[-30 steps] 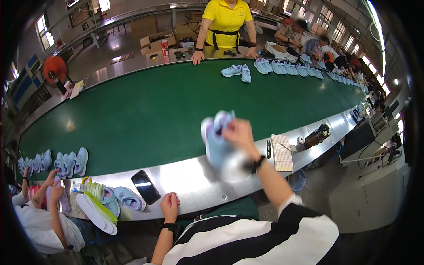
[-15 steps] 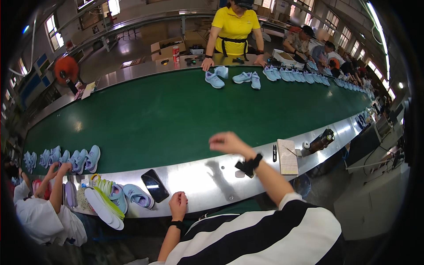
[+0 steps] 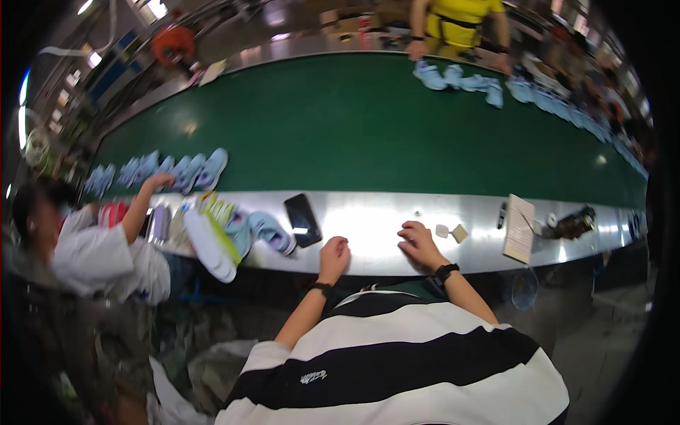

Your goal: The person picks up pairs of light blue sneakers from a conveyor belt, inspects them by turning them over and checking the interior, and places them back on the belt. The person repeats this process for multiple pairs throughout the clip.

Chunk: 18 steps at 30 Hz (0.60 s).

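My left hand (image 3: pixel 334 259) rests at the near edge of the metal ledge (image 3: pixel 361 219), its fingers curled in and nothing showing in them. To the right, my right hand (image 3: pixel 420 245) lies over the same ledge with fingers apart and holds nothing. A dark phone (image 3: pixel 302 220) is beside my left hand. Left of the phone sits a light blue shoe (image 3: pixel 271 232), with a second shoe (image 3: pixel 240 234) partly behind white and lime-green insoles (image 3: pixel 209 243). Two small pale pieces, one roundish (image 3: pixel 442 231) and one squarish (image 3: pixel 460 233), lie just right of my right hand.
Beyond the ledge runs a wide green belt (image 3: pixel 312 127). Pale blue shoes line its left (image 3: pixel 211 170) and far right (image 3: pixel 559 106). A co-worker's hand (image 3: pixel 160 181) reaches toward the left shoes; a person in yellow (image 3: pixel 457 25) stands opposite. A notepad (image 3: pixel 519 230) and dark bottle (image 3: pixel 575 223) lie right.
My right hand has drawn back from over the belt to the ledge. The view has shifted, and the co-worker at left now reaches with an arm toward the shoe row.
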Each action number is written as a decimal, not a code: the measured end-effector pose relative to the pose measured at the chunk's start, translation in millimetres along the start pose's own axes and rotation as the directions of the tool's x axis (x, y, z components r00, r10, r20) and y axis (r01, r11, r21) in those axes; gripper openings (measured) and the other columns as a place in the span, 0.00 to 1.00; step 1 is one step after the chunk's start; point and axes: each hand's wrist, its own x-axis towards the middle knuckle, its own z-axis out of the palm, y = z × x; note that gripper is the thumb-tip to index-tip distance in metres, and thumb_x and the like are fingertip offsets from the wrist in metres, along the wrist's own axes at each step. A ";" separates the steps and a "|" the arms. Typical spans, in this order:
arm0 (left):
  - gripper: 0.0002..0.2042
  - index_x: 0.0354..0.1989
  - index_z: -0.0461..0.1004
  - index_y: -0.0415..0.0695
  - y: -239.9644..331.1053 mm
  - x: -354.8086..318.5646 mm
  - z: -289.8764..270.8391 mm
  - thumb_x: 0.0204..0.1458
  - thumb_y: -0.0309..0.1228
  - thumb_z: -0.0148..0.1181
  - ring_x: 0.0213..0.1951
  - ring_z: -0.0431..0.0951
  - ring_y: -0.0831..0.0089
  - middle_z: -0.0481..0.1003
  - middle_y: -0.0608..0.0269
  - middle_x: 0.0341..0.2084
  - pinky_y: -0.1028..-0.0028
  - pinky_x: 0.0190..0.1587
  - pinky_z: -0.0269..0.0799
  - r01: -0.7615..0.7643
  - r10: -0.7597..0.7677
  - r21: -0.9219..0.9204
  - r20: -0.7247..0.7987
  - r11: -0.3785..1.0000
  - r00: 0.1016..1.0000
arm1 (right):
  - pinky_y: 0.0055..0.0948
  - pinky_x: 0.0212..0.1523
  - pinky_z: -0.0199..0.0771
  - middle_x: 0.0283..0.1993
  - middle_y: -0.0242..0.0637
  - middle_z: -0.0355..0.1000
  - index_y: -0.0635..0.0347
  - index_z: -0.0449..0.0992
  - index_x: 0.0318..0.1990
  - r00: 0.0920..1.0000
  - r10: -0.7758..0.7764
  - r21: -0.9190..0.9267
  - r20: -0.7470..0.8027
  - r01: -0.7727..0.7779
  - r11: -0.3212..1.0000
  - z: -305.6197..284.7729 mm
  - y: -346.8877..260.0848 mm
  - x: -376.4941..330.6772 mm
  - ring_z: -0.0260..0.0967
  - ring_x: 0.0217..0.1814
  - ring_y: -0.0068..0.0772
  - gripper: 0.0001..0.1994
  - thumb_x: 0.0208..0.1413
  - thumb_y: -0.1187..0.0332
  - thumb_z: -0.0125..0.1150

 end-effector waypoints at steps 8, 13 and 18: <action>0.06 0.40 0.75 0.36 3.5 16.3 -7.3 0.56 0.22 0.56 0.26 0.74 0.83 0.75 0.66 0.25 0.83 0.31 0.72 0.260 -0.237 -0.092 0.207 0.961 0.949 | 0.40 0.56 0.56 0.50 0.35 0.66 0.52 0.78 0.41 0.995 0.092 -0.053 -0.047 -0.094 0.994 2.3 -17.7 8.8 0.60 0.58 0.41 0.11 0.49 0.63 0.66; 0.06 0.36 0.77 0.40 12.0 26.2 -20.4 0.57 0.30 0.60 0.25 0.75 0.82 0.76 0.66 0.24 0.78 0.30 0.72 0.258 -0.264 0.075 0.430 0.963 0.863 | 0.41 0.55 0.56 0.48 0.37 0.66 0.52 0.78 0.41 0.994 0.101 -0.059 -0.038 -0.104 0.993 -0.4 -17.3 16.6 0.60 0.56 0.43 0.13 0.47 0.64 0.67; 0.10 0.25 0.74 0.41 23.7 23.5 -21.8 0.52 0.32 0.65 0.21 0.73 0.64 0.71 0.60 0.20 0.69 0.25 0.69 -0.166 0.091 0.172 0.376 0.971 0.922 | 0.42 0.52 0.59 0.46 0.39 0.67 0.54 0.77 0.39 0.999 0.044 -0.096 -0.005 -0.044 0.994 0.4 -16.7 23.0 0.63 0.53 0.45 0.12 0.44 0.67 0.67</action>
